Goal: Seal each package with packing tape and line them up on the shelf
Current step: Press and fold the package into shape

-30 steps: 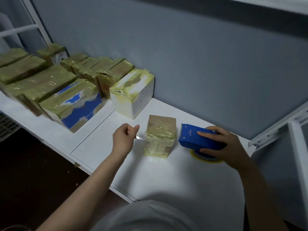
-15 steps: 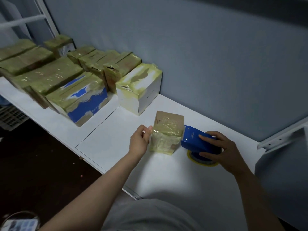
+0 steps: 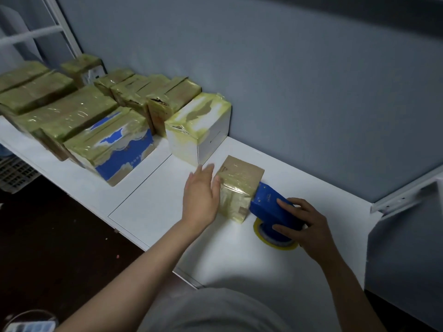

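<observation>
Left hand (image 3: pixel 200 197) flat, fingers straight, pressing the box's (image 3: pixel 236 188) left face. Right hand (image 3: pixel 304 226) wrapped round the tape dispenser (image 3: pixel 271 209), its nose touching the box's right face. Box stands on the shelf (image 3: pixel 167 212), near the taped packages (image 3: pixel 199 125). Step: taping. Next, probably: cut the tape, smooth it down.

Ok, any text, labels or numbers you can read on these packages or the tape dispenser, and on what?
No text here is legible.
On the blue tape dispenser: small pale mark on top, too small to read.
On the small brown package: faint print near its far left corner, blurred.
On the blue-and-white package: row of tiny pale characters on its blue side, unreadable.
On the white package: small dark mark on its side, unreadable.
</observation>
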